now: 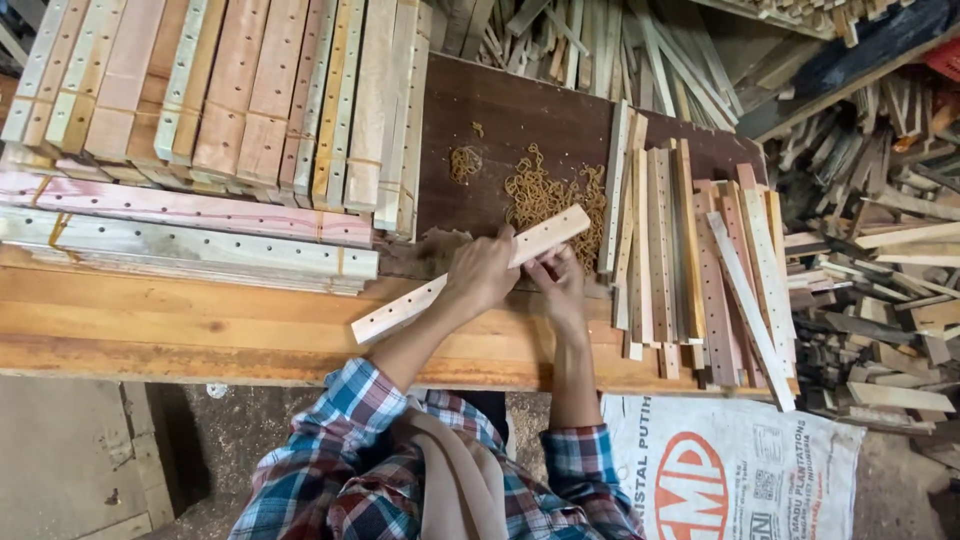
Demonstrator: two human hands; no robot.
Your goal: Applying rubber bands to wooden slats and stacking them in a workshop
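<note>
Both hands (520, 275) gripping drilled wooden slat (470, 273), long axis lower-left to upper-right

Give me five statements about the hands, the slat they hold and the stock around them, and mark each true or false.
1. Both hands grip one pale wooden slat with a row of holes in it. True: the left hand wraps its middle and the right hand is at it too.
2. The slat lies flat and square to the bench edge. False: it runs at a slant, with its far end higher and to the right.
3. A heap of rubber bands lies on the dark board beyond the hands. True.
4. The tied bundles of slats sit to the right of the hands. False: they are stacked on the left; loose strips lie on the right.
5. A printed white sack lies below the bench, to the right. True.
</note>
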